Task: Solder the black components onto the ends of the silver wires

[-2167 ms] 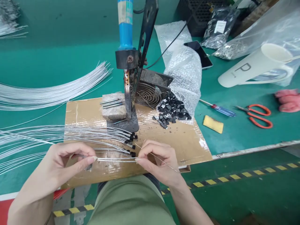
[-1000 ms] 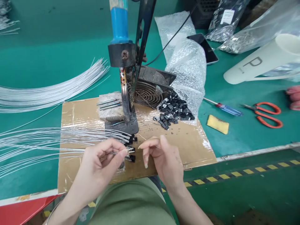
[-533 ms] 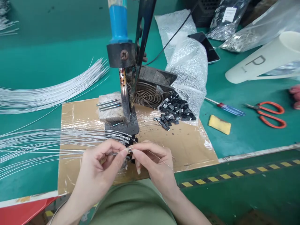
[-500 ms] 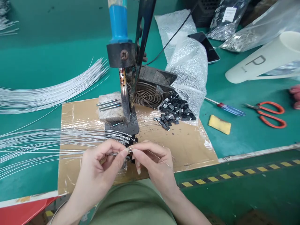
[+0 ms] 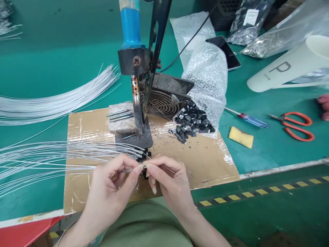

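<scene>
My left hand (image 5: 111,187) is closed in a pinch on a thin pale wire that runs in from the left side. Its fingertips meet those of my right hand (image 5: 171,178), which pinch at the wire's end. A finer strand (image 5: 174,172) passes across the right hand's fingers toward its wrist. What lies right between the fingertips is mostly hidden. Just behind the hands, several pale wires (image 5: 89,147) lie on a cardboard sheet (image 5: 205,161), with small black connectors (image 5: 146,153) at their right ends.
A blue-handled hot-air nozzle (image 5: 130,27) points down over the cardboard. Behind it lies a round fan grille (image 5: 163,103), beside a heap of black connectors (image 5: 192,120) spilling from bubble wrap (image 5: 208,75). Rightward are a screwdriver (image 5: 253,120), a yellow sponge (image 5: 241,137) and orange-handled pliers (image 5: 298,128).
Both hands stay pinched together at nearly the same spot. The right hand's lower fingers have shifted slightly, and the view has moved a little.
</scene>
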`<state>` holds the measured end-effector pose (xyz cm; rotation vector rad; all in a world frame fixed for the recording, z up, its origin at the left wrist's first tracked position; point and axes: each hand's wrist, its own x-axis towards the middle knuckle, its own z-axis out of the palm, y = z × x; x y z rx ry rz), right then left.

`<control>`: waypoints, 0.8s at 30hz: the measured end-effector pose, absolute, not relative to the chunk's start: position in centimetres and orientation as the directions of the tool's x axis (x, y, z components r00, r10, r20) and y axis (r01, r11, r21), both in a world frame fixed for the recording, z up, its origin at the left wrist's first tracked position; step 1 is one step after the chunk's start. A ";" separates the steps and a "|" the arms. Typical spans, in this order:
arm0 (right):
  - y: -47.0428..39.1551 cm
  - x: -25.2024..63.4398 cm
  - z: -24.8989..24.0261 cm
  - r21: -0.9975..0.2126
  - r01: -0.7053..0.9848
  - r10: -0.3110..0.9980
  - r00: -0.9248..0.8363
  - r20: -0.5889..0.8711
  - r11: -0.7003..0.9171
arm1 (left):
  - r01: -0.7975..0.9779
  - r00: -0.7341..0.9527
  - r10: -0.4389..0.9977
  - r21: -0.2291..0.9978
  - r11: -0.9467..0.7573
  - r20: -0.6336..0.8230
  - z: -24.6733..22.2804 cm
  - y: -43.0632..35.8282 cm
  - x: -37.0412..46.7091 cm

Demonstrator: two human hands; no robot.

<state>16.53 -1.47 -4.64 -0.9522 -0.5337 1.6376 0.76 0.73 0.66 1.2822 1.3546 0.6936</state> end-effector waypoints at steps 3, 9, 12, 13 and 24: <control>-1.4 16.7 -4.7 -0.734 -0.598 0.935 -0.080 -0.345 -0.322 | 0.281 0.187 0.941 0.933 0.223 -0.281 0.5 0.8 0.7; -0.6 17.3 -4.2 -0.652 -0.635 0.899 -0.176 -0.400 -0.414 | 0.357 0.215 0.921 0.904 0.235 -0.324 0.4 0.6 0.1; -0.4 17.7 -4.1 -0.633 -0.629 0.883 -0.213 -0.419 -0.452 | 0.391 0.225 0.914 0.891 0.232 -0.337 0.4 0.7 -0.2; -0.4 17.8 -4.1 -0.635 -0.622 0.881 -0.219 -0.420 -0.458 | 0.396 0.226 0.914 0.889 0.229 -0.336 0.4 0.7 -0.2; -0.5 16.9 -3.9 -0.586 -0.693 0.885 -0.174 -0.431 -0.421 | 0.312 0.174 0.948 0.928 0.205 -0.267 0.0 0.5 0.6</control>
